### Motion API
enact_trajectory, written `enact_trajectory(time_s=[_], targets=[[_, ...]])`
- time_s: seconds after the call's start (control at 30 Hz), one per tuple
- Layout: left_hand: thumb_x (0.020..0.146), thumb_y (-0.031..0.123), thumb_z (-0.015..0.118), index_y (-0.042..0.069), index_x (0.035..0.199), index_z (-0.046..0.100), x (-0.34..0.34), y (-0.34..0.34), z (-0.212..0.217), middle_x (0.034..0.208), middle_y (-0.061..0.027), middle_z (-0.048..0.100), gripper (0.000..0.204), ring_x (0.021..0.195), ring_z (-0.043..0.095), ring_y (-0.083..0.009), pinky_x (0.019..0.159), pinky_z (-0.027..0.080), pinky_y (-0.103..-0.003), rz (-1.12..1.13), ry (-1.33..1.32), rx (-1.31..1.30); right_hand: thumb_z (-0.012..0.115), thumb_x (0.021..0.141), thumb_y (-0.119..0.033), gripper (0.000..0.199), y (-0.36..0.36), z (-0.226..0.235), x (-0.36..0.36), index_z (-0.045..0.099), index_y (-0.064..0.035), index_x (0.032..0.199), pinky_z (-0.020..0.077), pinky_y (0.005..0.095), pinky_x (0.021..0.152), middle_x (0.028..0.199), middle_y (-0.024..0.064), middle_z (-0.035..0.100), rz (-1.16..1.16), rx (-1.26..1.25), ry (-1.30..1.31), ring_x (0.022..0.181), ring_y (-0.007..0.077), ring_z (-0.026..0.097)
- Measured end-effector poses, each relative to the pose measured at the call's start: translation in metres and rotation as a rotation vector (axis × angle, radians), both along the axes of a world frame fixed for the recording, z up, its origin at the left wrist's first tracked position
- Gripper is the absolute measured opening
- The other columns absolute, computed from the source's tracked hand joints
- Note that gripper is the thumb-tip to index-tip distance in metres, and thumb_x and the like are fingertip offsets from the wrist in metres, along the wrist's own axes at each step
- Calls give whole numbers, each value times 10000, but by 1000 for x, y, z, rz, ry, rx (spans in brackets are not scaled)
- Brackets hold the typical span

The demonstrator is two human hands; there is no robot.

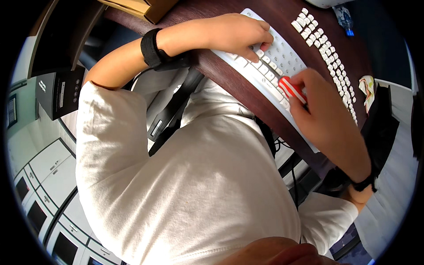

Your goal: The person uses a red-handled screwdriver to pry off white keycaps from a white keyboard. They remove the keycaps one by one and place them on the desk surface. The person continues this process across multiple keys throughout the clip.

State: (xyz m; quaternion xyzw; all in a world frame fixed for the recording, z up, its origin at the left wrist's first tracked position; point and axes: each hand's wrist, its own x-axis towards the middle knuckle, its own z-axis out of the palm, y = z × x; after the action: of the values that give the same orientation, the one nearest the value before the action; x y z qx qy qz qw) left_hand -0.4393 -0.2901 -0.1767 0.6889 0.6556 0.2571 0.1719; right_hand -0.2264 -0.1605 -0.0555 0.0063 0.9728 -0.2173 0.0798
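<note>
A white keyboard (pixel 266 74) lies slanted along the near edge of the dark red desk. Small white keycaps sit on its near rows, while bare switch spots show on the far part. My left hand (pixel 240 35) rests over its left part, thumb and bent index finger apart, fingertips touching the keyboard. Closed in my right hand (pixel 318 99) is a tool with a red handle and white stripes (pixel 289 87), held low over the right-hand keys. The tool's working end is hidden, so its kind cannot be told.
Loose white keycaps (pixel 333 62) lie in long rows across the desk (pixel 282 15) beyond the keyboard. A clear bottle with a blue cap (pixel 346 22) is at the far right, near a crumpled colourful wrapper (pixel 367 90). A cardboard box (pixel 143 8) sits at the far left.
</note>
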Motion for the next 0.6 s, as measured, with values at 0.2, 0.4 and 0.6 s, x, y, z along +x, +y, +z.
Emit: enact_trajectory(time_s=[0.2,0.4,0.6], targets=[[841,223,745,69,1025,630,4,2,0,965,-84,570,266,856,613,-297,736,474,-418,5,10,14,596,887,-2,278,5,-27,38,511,-11,1152,496,391,740,1028,175,574,-251,-241,-89,881,330,604],[857,203,729,68,1015,632,4,0,-1,978,-82,577,229,869,614,-297,749,477,-413,25,-40,20,606,882,1,290,12,-57,55,514,-1,1157,495,381,753,1032,176,578,-206,-289,78,877,333,605],[839,219,746,82,1026,619,2,-1,0,987,-76,581,264,874,614,-296,751,479,-412,27,-6,24,602,886,-12,227,6,-17,31,519,-1,1098,506,397,680,978,179,578,-167,-151,-33,813,357,619]])
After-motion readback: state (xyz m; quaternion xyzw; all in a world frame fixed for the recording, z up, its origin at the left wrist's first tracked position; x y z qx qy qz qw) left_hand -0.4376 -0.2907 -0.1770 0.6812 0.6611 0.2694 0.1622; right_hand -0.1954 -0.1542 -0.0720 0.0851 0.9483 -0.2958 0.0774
